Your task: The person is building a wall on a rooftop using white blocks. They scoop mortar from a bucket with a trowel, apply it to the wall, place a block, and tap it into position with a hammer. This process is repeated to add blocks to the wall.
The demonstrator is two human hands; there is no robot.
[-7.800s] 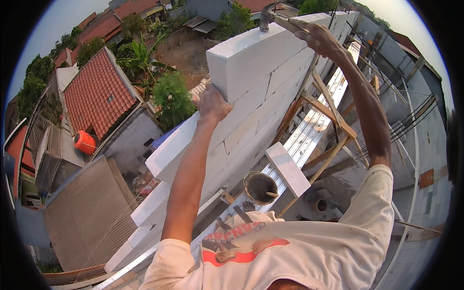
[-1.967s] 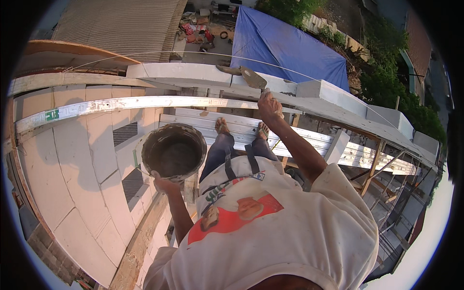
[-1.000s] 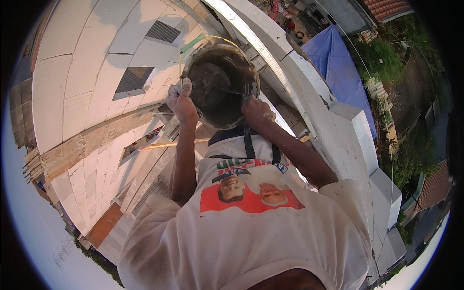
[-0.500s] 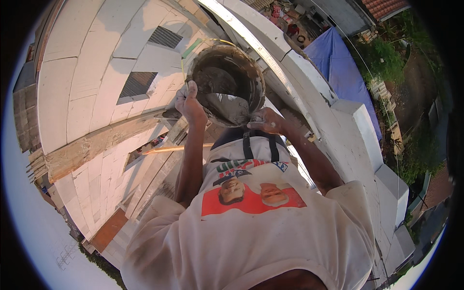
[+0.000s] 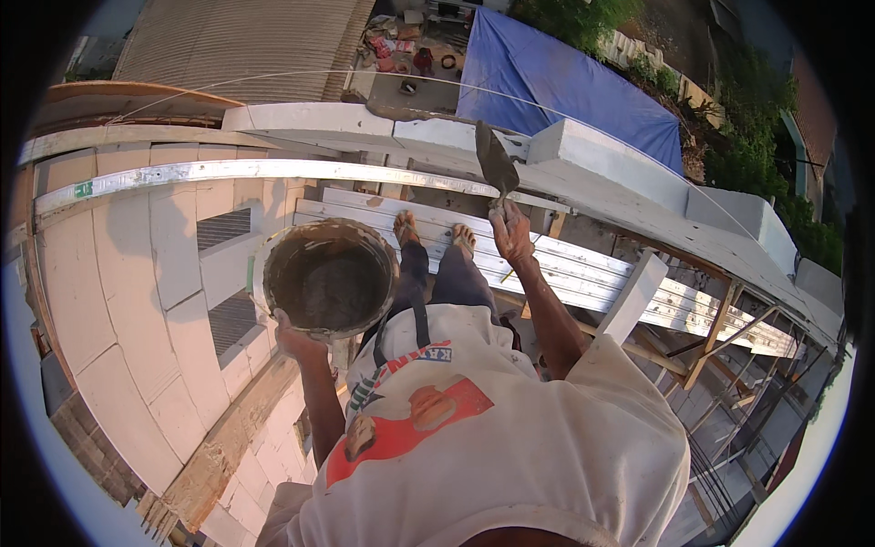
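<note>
My left hand [image 5: 296,337] is closed on the near rim of a round bucket [image 5: 264,273], which is crusted with dried mortar. Wet grey mortar [image 5: 337,284] lies inside it. Out to the right, my right hand [image 5: 512,232] is wrapped round the handle of a trowel [image 5: 495,157]. Its pointed blade carries grey mortar and extends over the top of a white block wall [image 5: 437,135]. Whether the blade touches the blocks I cannot tell.
My bare feet [image 5: 407,228] stand on ribbed metal planks [image 5: 565,273]. A long metal bar [image 5: 273,170] runs along the wall. Beyond it, far below, are a blue tarp [image 5: 556,82] and cluttered ground. Timber braces [image 5: 715,333] stand at the right, with a drop beneath.
The view has swung to the right. My right hand has brought the trowel up out of the bucket and over the wall. The bucket is still in my left hand, now lower.
</note>
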